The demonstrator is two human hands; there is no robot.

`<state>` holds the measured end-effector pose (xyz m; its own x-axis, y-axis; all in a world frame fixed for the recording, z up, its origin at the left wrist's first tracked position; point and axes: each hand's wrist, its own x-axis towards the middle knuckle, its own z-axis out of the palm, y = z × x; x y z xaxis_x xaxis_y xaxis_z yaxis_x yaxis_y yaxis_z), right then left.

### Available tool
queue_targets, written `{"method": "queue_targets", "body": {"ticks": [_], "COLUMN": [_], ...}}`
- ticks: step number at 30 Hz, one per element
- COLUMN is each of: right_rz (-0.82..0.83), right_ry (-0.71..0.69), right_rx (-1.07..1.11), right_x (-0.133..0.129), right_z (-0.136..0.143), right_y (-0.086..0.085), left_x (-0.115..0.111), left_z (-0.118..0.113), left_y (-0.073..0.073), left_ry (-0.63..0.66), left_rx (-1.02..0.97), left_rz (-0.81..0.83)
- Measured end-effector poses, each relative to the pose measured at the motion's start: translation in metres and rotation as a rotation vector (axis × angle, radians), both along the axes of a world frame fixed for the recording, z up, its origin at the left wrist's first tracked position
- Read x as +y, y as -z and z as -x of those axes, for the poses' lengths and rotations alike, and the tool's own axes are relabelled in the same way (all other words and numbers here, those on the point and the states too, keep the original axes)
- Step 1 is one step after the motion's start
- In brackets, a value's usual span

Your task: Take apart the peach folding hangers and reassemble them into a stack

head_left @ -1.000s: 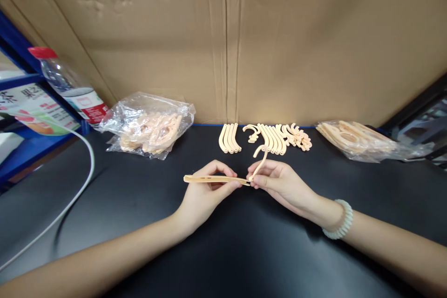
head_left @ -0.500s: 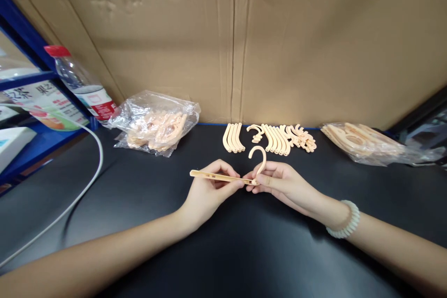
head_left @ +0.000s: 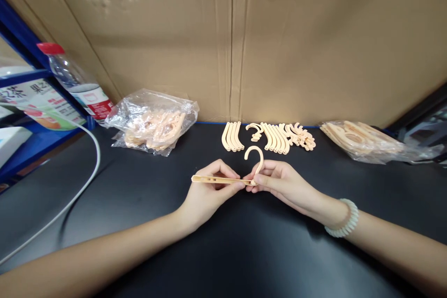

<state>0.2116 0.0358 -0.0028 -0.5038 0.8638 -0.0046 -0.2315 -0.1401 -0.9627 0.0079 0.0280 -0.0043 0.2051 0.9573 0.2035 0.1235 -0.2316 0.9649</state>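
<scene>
My left hand is closed on a cream plastic hanger arm, a long slim piece lying nearly level with its free end pointing left. Between the thumb and fingers of my right hand is the base of a matching hanger hook, which stands upright with its curl opening left. The hook's base meets the right end of the arm at my fingertips. Whether the two pieces are locked together is hidden by my fingers. Both hands are held above the black table.
Behind my hands lie a row of hanger arms, a second row and a pile of hooks. Clear bags of parts rest at left and right. A bottle, a white cable and a cardboard wall surround them.
The hook has tipped slightly left, and the arm's left end has dropped a little, so it lies more level. Both hands keep their grips.
</scene>
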Motion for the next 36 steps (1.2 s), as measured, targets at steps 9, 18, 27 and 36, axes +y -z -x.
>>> {"method": "queue_targets", "body": {"ticks": [9, 18, 27, 36], "right_rz": [-0.042, -0.062, -0.087, -0.120], "right_ry": [0.048, 0.068, 0.093, 0.111], "right_rx": [-0.028, -0.052, -0.091, -0.102], "right_x": [-0.0004, 0.0004, -0.0001, -0.0017], "right_z": [0.0028, 0.0046, 0.0066, 0.0089], "right_y": [0.0008, 0.0036, 0.0013, -0.0003], "left_x": [-0.0006, -0.0006, -0.0010, -0.0008], "left_z": [-0.0010, -0.0023, -0.0019, -0.0026], "left_y": [-0.0017, -0.0031, -0.0041, -0.0026], "left_ry": [0.040, 0.064, 0.082, 0.095], "left_rx": [-0.044, -0.087, -0.108, -0.115], "left_rz": [-0.005, 0.048, 0.096, 0.129]}}
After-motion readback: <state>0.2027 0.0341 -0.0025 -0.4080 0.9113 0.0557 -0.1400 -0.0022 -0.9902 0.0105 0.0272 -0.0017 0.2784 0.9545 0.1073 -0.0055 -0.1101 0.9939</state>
